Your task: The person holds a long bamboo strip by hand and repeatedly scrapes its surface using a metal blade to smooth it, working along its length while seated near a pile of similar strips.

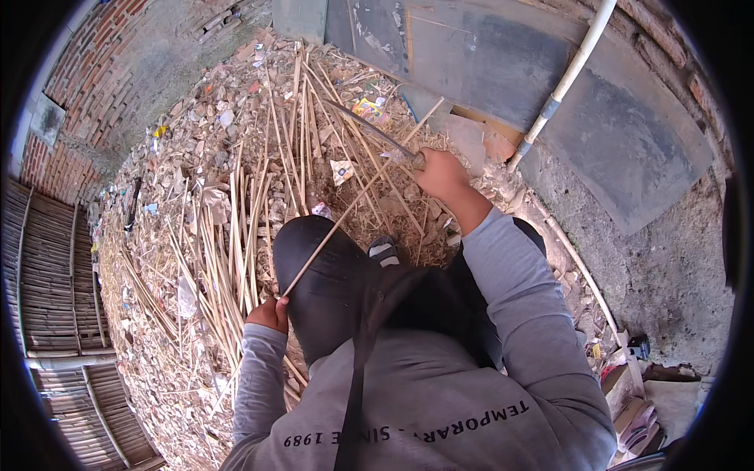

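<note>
My left hand (271, 314) is closed around the lower end of a thin bamboo strip (334, 228), beside my left knee. That strip slants up to the right across my thigh, and its far end stands out past my right hand. In my right hand (441, 174) is the handle of a long knife (367, 125), its dark narrow blade pointing up and to the left. Blade and strip cross just left of my right fist; whether they touch there I cannot tell. More split bamboo strips (236, 243) lie in loose bunches on the ground to the left and ahead.
Litter and dry shavings (212, 110) cover the ground. Dark panels (487, 63) lean on the right wall, with a pale pole (561, 86) against them. A brick wall (94, 71) stands far left, above a slatted bamboo screen (55, 267). Shoes (636, 424) lie at lower right.
</note>
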Demonstrator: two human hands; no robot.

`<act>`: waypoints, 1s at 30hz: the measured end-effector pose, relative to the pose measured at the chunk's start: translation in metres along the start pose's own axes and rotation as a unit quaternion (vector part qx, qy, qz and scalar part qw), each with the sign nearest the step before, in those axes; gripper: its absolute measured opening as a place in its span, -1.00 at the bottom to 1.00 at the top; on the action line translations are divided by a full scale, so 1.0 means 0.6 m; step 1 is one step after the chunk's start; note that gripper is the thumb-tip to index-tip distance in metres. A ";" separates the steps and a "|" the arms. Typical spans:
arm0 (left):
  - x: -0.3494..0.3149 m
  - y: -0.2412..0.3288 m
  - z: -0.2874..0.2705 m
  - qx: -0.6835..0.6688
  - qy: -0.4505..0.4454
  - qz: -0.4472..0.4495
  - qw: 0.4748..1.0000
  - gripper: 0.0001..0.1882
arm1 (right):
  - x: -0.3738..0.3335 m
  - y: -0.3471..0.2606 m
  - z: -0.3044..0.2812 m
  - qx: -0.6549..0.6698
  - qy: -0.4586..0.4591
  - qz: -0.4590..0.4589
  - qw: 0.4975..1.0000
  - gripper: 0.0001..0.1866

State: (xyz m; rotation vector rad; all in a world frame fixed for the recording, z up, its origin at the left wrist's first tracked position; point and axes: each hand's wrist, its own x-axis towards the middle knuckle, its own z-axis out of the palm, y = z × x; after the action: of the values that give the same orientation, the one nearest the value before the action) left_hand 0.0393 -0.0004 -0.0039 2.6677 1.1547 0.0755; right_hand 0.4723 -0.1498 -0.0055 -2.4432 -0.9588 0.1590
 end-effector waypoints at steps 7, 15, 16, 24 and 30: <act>-0.009 0.000 0.018 -0.012 -0.028 -0.012 0.999 -0.44 | -0.007 -0.007 0.014 -0.001 -0.049 -0.052 0.997 -0.69; -0.005 -0.006 0.004 -0.047 -0.019 -0.004 0.999 -0.43 | -0.053 -0.093 -0.008 -0.062 -0.107 -0.130 0.984 -0.68; -0.008 -0.004 0.003 -0.049 -0.020 0.000 0.999 -0.43 | -0.063 -0.104 -0.007 -0.088 -0.137 -0.176 0.971 -0.68; 0.012 -0.010 -0.013 -0.067 -0.100 -0.055 0.991 -0.31 | -0.013 -0.036 0.020 -0.027 -0.046 -0.036 0.998 -0.71; -0.008 0.001 0.012 -0.067 -0.022 -0.017 0.997 -0.34 | -0.036 -0.044 0.040 0.019 -0.062 -0.115 0.991 -0.74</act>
State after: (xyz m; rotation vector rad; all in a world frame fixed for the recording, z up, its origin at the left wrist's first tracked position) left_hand 0.0373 -0.0057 -0.0107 2.5194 1.1399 0.0859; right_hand 0.4337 -0.1375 -0.0149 -2.2899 -1.2704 0.2472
